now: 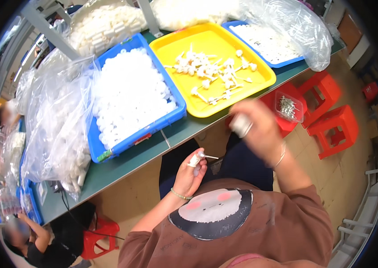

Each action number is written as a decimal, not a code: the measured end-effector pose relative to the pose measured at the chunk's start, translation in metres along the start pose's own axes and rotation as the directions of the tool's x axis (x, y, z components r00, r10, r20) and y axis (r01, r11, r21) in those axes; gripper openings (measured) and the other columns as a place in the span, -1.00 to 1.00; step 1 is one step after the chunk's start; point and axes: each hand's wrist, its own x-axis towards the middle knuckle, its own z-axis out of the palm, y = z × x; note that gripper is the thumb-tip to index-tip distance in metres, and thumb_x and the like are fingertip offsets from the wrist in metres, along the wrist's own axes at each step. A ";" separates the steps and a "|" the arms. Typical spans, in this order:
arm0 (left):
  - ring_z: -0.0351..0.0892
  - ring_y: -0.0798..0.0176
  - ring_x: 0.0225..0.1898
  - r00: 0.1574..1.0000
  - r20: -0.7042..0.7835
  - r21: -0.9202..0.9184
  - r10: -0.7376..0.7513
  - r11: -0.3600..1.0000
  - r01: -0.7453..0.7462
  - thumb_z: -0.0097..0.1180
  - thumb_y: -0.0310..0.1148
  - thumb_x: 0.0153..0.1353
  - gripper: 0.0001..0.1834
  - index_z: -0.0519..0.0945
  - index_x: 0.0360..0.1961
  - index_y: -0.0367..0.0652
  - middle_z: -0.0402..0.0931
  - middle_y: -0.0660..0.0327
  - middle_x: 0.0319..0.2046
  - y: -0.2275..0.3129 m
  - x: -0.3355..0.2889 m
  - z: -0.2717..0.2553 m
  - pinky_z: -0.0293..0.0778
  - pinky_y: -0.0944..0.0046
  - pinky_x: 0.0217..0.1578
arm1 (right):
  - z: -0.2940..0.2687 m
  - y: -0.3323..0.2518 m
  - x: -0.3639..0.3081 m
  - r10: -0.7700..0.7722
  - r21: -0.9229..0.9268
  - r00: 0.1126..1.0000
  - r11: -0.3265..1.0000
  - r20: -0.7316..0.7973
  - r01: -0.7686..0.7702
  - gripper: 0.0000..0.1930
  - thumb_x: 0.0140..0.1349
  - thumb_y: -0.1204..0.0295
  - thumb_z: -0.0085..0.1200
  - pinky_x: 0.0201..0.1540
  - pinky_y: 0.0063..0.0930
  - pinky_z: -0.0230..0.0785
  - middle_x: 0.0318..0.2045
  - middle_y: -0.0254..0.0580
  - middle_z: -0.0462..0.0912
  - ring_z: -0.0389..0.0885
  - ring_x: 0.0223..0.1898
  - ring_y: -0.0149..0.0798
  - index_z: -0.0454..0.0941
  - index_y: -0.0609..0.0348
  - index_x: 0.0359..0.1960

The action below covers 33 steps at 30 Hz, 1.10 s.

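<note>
My left hand (188, 177) is closed in a pinch on a small white plastic piece with a thin stem (210, 156) pointing right. White wrapping shows around a finger of that hand. My right hand (260, 129), smeared by motion, hovers off the table edge near the yellow tray (171, 49). Something white (241, 125) shows at its fingers; whether it is wrapping or a held thing I cannot tell. Several white-headed pieces with thin stems (193, 64) lie scattered in the yellow tray. Left of it, a blue tray (181, 110) is heaped with small white plastic parts (131, 89).
Another blue tray (283, 64) with small white parts stands far right. Clear bags (55, 120) of white parts crowd the table (108, 178). Red stools (336, 129) stand at right, one under a clear tub (288, 107) of pins. A person (41, 236) sits lower left.
</note>
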 end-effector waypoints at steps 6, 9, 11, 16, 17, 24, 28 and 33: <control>0.49 0.38 -0.23 0.996 0.058 -0.025 -0.065 0.998 0.066 0.07 -0.34 0.26 -0.68 0.42 0.00 -0.24 0.46 0.18 -0.17 -0.003 0.006 0.001 0.56 0.45 -0.18 | -0.095 0.188 0.079 0.289 -0.477 0.955 0.832 -0.062 -0.283 -0.74 0.00 0.57 0.03 -0.08 -0.32 0.40 -0.21 0.07 0.60 0.57 -0.16 -0.01 0.59 0.27 -0.23; 0.52 0.34 -0.20 0.997 0.048 -0.026 -0.060 0.998 0.061 0.07 -0.34 0.26 -0.68 0.41 0.01 -0.21 0.46 0.12 -0.06 0.000 0.003 0.003 0.57 0.41 -0.15 | -0.098 0.201 0.100 0.420 -0.480 0.894 0.823 0.157 -0.303 -0.85 -0.05 0.53 0.12 -0.14 -0.28 0.42 -0.32 0.03 0.62 0.59 -0.24 0.00 0.62 0.24 -0.39; 0.52 0.33 -0.19 0.997 0.039 -0.025 -0.060 0.998 0.061 0.08 -0.35 0.25 -0.68 0.42 0.01 -0.18 0.45 0.10 -0.03 0.001 0.002 0.005 0.58 0.40 -0.14 | -0.093 0.194 0.104 0.432 -0.541 0.884 0.794 0.179 -0.278 -0.90 -0.07 0.51 0.15 -0.17 -0.27 0.42 -0.38 0.01 0.62 0.60 -0.29 0.00 0.62 0.22 -0.47; 0.52 0.32 -0.19 0.996 0.068 -0.013 -0.054 0.998 0.055 0.08 -0.35 0.25 -0.68 0.43 0.01 -0.16 0.45 0.12 -0.04 0.005 0.001 0.006 0.57 0.40 -0.14 | -0.094 0.204 0.084 0.253 -0.445 0.964 0.856 -0.080 -0.262 -0.86 0.00 0.46 0.14 -0.24 -0.30 0.42 -0.39 -0.08 0.63 0.59 -0.35 -0.07 0.59 0.12 -0.36; 0.52 0.32 -0.19 0.996 0.070 -0.015 -0.052 0.998 0.054 0.07 -0.35 0.26 -0.68 0.43 0.01 -0.16 0.45 0.12 -0.04 0.005 -0.001 0.005 0.57 0.40 -0.14 | -0.091 0.196 0.081 0.293 -0.381 0.947 0.867 -0.132 -0.322 -0.84 0.01 0.45 0.13 -0.24 -0.30 0.41 -0.38 -0.09 0.63 0.59 -0.35 -0.08 0.58 0.12 -0.32; 0.51 0.32 -0.17 0.997 0.081 0.007 -0.019 1.000 0.019 0.05 -0.36 0.27 -0.68 0.41 0.03 -0.17 0.44 0.12 -0.04 0.004 0.000 0.007 0.56 0.40 -0.13 | -0.083 0.183 0.072 0.219 -0.267 0.924 0.914 -0.312 -0.306 -0.78 0.07 0.56 0.07 -0.26 -0.41 0.42 -0.35 -0.11 0.64 0.59 -0.38 -0.19 0.55 0.20 -0.20; 0.53 0.32 -0.17 0.997 0.068 0.007 -0.038 0.999 0.037 0.05 -0.35 0.27 -0.68 0.41 0.03 -0.18 0.47 0.13 -0.06 0.003 -0.001 0.010 0.57 0.40 -0.13 | -0.087 0.208 0.075 0.244 -0.264 0.935 0.913 -0.256 -0.311 -0.82 0.07 0.50 0.08 -0.19 -0.43 0.42 -0.30 -0.14 0.64 0.59 -0.29 -0.15 0.57 0.17 -0.25; 0.54 0.33 -0.18 0.999 0.048 -0.003 0.015 1.000 -0.015 0.06 -0.32 0.27 -0.66 0.41 0.04 -0.18 0.48 0.12 -0.05 0.003 0.001 0.006 0.58 0.39 -0.13 | -0.078 0.194 0.072 0.192 -0.099 0.890 0.962 -0.413 -0.253 -0.82 0.11 0.43 0.11 -0.16 -0.51 0.38 -0.29 -0.20 0.65 0.58 -0.23 -0.29 0.57 0.17 -0.24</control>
